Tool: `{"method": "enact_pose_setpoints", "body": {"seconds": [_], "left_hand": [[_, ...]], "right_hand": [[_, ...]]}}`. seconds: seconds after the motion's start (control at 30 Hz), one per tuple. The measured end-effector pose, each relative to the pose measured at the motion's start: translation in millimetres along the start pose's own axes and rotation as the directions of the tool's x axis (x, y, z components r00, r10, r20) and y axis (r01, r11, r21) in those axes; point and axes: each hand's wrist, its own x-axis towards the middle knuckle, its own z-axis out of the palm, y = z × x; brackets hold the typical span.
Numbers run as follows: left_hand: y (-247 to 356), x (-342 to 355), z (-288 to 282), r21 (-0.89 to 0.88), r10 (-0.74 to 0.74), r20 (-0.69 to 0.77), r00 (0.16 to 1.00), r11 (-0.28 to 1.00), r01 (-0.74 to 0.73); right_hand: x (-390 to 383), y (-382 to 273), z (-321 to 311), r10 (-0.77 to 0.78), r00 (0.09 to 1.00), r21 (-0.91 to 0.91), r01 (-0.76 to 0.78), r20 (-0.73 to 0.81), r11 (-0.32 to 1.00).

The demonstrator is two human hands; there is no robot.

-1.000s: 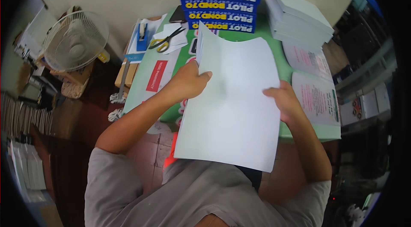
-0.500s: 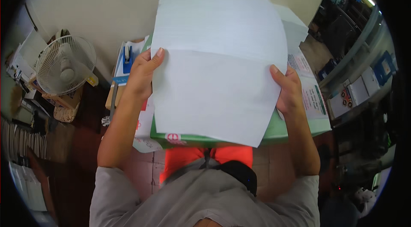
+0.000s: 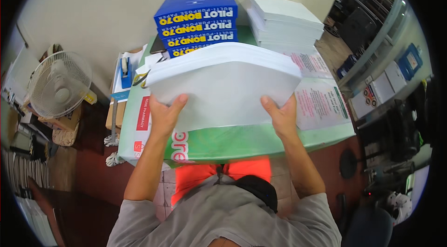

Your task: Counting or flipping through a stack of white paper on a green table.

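Observation:
A thick stack of white paper (image 3: 219,91) is held upright between my two hands, its top edge bowed up in the middle. My left hand (image 3: 165,113) grips its lower left side, thumb on the near face and fingers hidden behind. On the lower right side my right hand (image 3: 281,114) has the same hold. The stack's bottom edge is at the green-covered table (image 3: 233,147); whether it touches cannot be made out. Behind it stands a pile of blue paper-ream boxes (image 3: 198,7), and to their right a tall pile of white paper (image 3: 286,19).
Printed sheets (image 3: 323,102) lie at the table's right. On the left are a blue tape dispenser (image 3: 125,72), scissors (image 3: 139,79) partly covered by the stack, and a red-and-white printed piece (image 3: 143,114). A white fan (image 3: 61,84) stands farther left. A wall rises behind the table.
Both hands have lowered the paper and stood it upright, so its thick top edge shows. The blue boxes and the white pile behind have come into view.

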Motion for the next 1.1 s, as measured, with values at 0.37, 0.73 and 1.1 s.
{"method": "enact_pose_setpoints", "body": {"seconds": [0.37, 0.73, 1.1], "left_hand": [[16.6, 1.1, 6.2, 0.076, 0.097, -0.016, 0.995, 0.993, -0.095], [15.2, -5.4, 1.8, 0.019, 0.024, -0.051, 0.998, 1.000, -0.023], [6.4, -9.1, -4.0, 0.097, 0.047, 0.118, 0.992, 0.994, -0.058]], "right_hand": [[-3.5, -8.7, 11.3, -0.097, 0.985, 0.090, 0.110, -0.143, 0.990], [-2.6, -12.2, 10.9, -0.091, 0.992, 0.032, 0.095, -0.092, 0.995], [-6.5, -3.5, -4.8, -0.060, 0.996, -0.039, 0.063, 0.068, 0.997]]}}
